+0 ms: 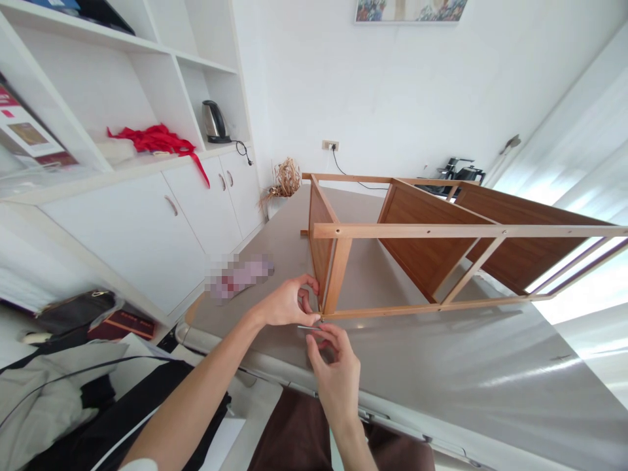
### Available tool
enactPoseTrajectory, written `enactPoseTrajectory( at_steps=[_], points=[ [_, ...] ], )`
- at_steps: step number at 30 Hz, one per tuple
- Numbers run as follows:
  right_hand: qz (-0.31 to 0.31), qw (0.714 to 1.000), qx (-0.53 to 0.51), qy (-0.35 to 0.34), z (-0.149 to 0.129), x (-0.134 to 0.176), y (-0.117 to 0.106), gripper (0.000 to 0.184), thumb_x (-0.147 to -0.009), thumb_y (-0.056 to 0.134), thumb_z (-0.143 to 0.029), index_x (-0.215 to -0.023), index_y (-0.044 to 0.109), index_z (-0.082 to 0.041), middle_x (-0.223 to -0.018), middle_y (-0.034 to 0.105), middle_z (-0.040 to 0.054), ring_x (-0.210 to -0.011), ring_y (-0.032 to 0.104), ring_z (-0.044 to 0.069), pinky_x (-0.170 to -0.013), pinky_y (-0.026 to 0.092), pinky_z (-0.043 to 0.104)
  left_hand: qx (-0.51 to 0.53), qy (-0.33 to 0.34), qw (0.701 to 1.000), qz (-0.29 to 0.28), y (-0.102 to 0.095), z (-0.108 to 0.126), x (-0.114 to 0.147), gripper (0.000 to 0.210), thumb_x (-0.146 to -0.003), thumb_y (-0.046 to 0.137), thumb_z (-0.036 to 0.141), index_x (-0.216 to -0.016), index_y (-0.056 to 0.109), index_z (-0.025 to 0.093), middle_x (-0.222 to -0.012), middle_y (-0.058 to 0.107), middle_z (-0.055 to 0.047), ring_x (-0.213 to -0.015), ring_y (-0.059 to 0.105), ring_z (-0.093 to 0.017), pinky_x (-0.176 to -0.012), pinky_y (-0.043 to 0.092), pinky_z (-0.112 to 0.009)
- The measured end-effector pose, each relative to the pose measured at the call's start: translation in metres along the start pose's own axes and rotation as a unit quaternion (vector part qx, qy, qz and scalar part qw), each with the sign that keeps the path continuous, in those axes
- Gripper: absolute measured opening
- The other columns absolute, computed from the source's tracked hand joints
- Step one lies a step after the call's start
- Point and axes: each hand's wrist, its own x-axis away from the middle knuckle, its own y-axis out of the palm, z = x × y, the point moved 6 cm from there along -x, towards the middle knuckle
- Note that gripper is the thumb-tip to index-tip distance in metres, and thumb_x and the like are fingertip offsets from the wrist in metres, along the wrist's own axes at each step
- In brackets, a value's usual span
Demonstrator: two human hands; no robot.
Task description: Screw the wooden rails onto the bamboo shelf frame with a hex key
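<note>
A wooden shelf unit lies on its side on the grey table, its several brown panels joined by slim rails. My left hand is closed at the unit's near left corner, fingers against the end panel and thumb low by the bolt spot. Just below that corner, my right hand pinches a thin metal hex key between thumb and fingers. The key's tip meets the corner near my left thumb; the bolt head itself is mostly hidden by my fingers.
The grey table bears a blurred pinkish packet at left. White cabinets hold a kettle and red ribbon. Dried plants stand behind the table. Clothes and bags lie at lower left.
</note>
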Motion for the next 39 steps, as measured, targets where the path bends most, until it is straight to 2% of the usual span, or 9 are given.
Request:
enactPoseTrajectory(
  at_steps=[4, 8, 14, 19, 24, 26, 33, 37, 39],
  points=[
    [0.033, 0.994, 0.084, -0.066, -0.005, -0.003, -0.003, 0.019, -0.091, 0.061, -0.038, -0.096, 0.066, -0.020, -0.080, 0.073, 0.0022, -0.066, 0.064, 0.014, -0.064, 0.050, 0.023, 0.006, -0.006, 1.000, -0.002, 0.000, 0.000, 0.000, 0.045, -0.069, 0.076, 0.025, -0.105, 0.051, 0.019, -0.066, 0.064, 0.005, -0.060, 0.064, -0.014, -0.061, 0.051, -0.025],
    [0.069, 0.984, 0.136, -0.095, -0.009, -0.008, -0.009, 0.024, -0.094, 0.056, -0.041, -0.088, 0.067, -0.020, -0.074, 0.070, 0.0023, -0.062, 0.060, 0.013, -0.062, 0.046, 0.024, 0.011, -0.007, 1.000, -0.002, 0.001, 0.000, 0.001, 0.045, -0.067, 0.076, 0.022, -0.104, 0.051, 0.020, -0.066, 0.064, 0.005, -0.060, 0.063, -0.014, -0.061, 0.051, -0.025],
    [0.130, 0.987, 0.088, -0.030, -0.005, -0.005, -0.019, 0.045, -0.088, 0.064, -0.045, -0.124, 0.053, -0.019, -0.081, 0.072, 0.0007, -0.067, 0.067, 0.015, -0.067, 0.050, 0.025, 0.021, -0.011, 1.000, -0.002, 0.002, 0.000, 0.002, 0.045, -0.067, 0.076, 0.022, -0.104, 0.051, 0.019, -0.065, 0.063, 0.005, -0.059, 0.063, -0.014, -0.061, 0.051, -0.026],
    [0.096, 0.989, 0.104, -0.038, -0.002, -0.002, -0.019, 0.037, -0.085, 0.066, -0.049, -0.108, 0.062, -0.020, -0.096, 0.075, 0.0062, -0.081, 0.071, 0.019, -0.072, 0.053, 0.028, 0.020, -0.007, 1.000, 0.012, -0.001, 0.002, 0.001, 0.045, -0.067, 0.076, 0.023, -0.105, 0.052, 0.019, -0.066, 0.064, 0.005, -0.059, 0.063, -0.014, -0.062, 0.051, -0.026],
    [0.070, 0.979, 0.178, -0.066, 0.002, -0.001, -0.019, 0.029, -0.093, 0.057, -0.047, -0.091, 0.071, -0.021, -0.073, 0.071, 0.0030, -0.063, 0.064, 0.016, -0.062, 0.048, 0.026, 0.020, -0.008, 1.000, 0.006, -0.002, 0.003, 0.000, 0.046, -0.067, 0.078, 0.025, -0.104, 0.052, 0.020, -0.066, 0.065, 0.005, -0.059, 0.063, -0.013, -0.064, 0.052, -0.026],
    [0.071, 0.972, 0.204, -0.093, 0.000, 0.000, -0.017, 0.030, -0.093, 0.057, -0.045, -0.085, 0.073, -0.022, -0.073, 0.067, 0.0042, -0.064, 0.061, 0.016, -0.062, 0.047, 0.026, 0.025, -0.009, 1.000, 0.007, -0.001, 0.002, 0.000, 0.046, -0.067, 0.077, 0.025, -0.105, 0.052, 0.020, -0.066, 0.065, 0.005, -0.059, 0.063, -0.013, -0.063, 0.052, -0.026],
    [0.064, 0.991, 0.106, -0.056, 0.000, 0.003, -0.003, 0.024, -0.095, 0.056, -0.039, -0.107, 0.067, -0.021, -0.078, 0.073, 0.0011, -0.062, 0.066, 0.014, -0.059, 0.051, 0.022, 0.030, -0.014, 0.999, -0.002, 0.001, -0.002, -0.002, 0.046, -0.068, 0.077, 0.023, -0.105, 0.050, 0.020, -0.066, 0.065, 0.005, -0.059, 0.064, -0.013, -0.061, 0.052, -0.025],
    [0.041, 0.992, 0.071, -0.092, -0.010, 0.003, 0.003, 0.019, -0.094, 0.055, -0.033, -0.091, 0.071, -0.023, -0.083, 0.074, 0.0019, -0.071, 0.070, 0.014, -0.067, 0.054, 0.022, 0.036, -0.017, 0.999, -0.006, 0.002, -0.004, -0.002, 0.046, -0.069, 0.076, 0.024, -0.106, 0.050, 0.020, -0.066, 0.065, 0.004, -0.061, 0.065, -0.015, -0.062, 0.052, -0.027],
    [0.029, 0.992, 0.067, -0.099, -0.011, 0.002, 0.003, 0.016, -0.092, 0.058, -0.031, -0.096, 0.070, -0.022, -0.087, 0.075, 0.0024, -0.075, 0.071, 0.015, -0.070, 0.056, 0.022, 0.039, -0.018, 0.999, -0.005, 0.002, -0.004, -0.002, 0.046, -0.069, 0.076, 0.025, -0.106, 0.050, 0.020, -0.066, 0.065, 0.004, -0.061, 0.066, -0.015, -0.062, 0.053, -0.027]
  ],
)
